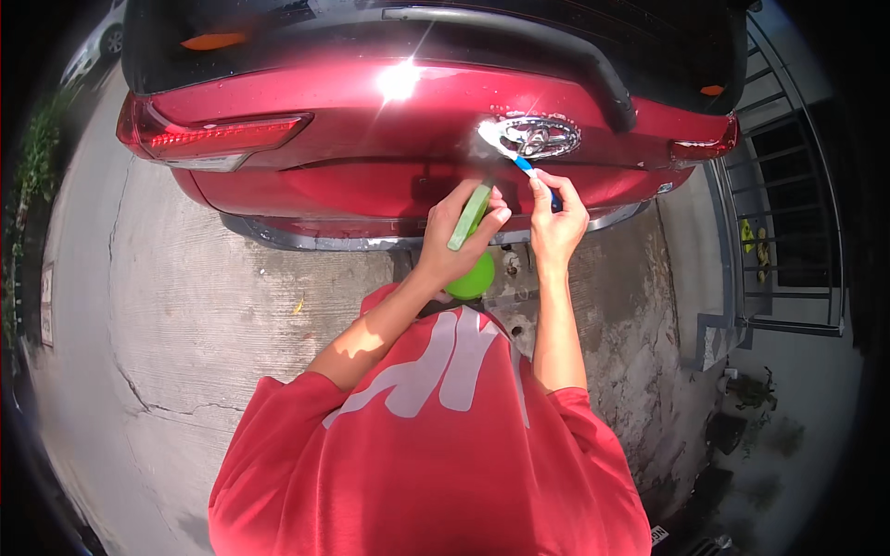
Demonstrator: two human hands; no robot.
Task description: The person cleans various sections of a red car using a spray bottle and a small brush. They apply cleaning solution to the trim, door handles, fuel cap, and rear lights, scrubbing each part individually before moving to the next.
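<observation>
My left hand [448, 226] grips a green spray bottle [471, 278] below the car's tailgate. Its light green spray head [471, 215] points at the car, and a pale haze hangs in front of it. In my right hand [558, 212] is a slim blue-and-white brush [523, 165], like a toothbrush, pinched between thumb and fingers. The brush's white head lies against the left edge of the chrome Toyota emblem [546, 137]; glare blurs its bristles. Water drops or suds ring the emblem on the red tailgate [348, 139].
A rear wiper [591, 62] reaches down just above the emblem. The left tail light [229, 135] and the bumper's lower edge [313, 242] jut out before me. Underfoot is cracked concrete [208, 333]. A metal railing [793, 187] and potted plants [754, 390] stand at right.
</observation>
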